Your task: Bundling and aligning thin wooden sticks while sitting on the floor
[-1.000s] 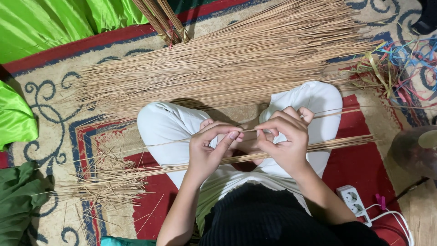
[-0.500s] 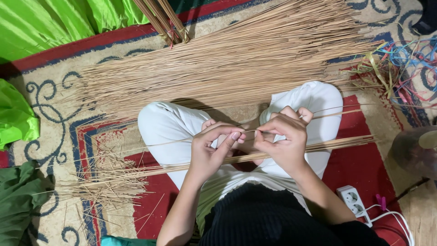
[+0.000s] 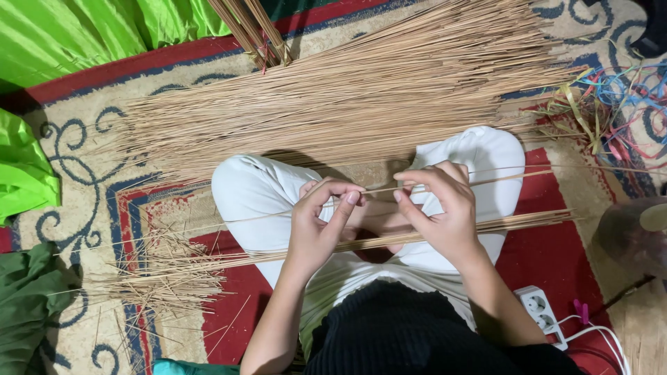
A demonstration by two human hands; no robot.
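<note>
While the left hand (image 3: 321,226) and right hand (image 3: 439,208) meet over the lap, their fingers (image 3: 345,201) pinch one thin stick (image 3: 500,182) stretched across the white trousers (image 3: 257,198); a small bundle (image 3: 528,221) lies beneath, a large pile (image 3: 347,104) on the carpet (image 3: 83,153) beyond.

The scene is evenly and fairly brightly lit from overhead, colours saturated. The green cloth (image 3: 83,35) at ten o'clock carries a soft sheen, nearly glaring on its folds. A soft shadow lies under the big stick pile (image 3: 347,97), darkest at its lower edge above the knees, and another pools between the left hand (image 3: 321,226) and right hand (image 3: 439,208). Focus is sharp in the centre; single sticks stay distinct. At four o'clock a rounded object (image 3: 636,232) is blurred and dim. Corners at one and seven o'clock darken slightly. Straight lines bend little at the edges.
</note>
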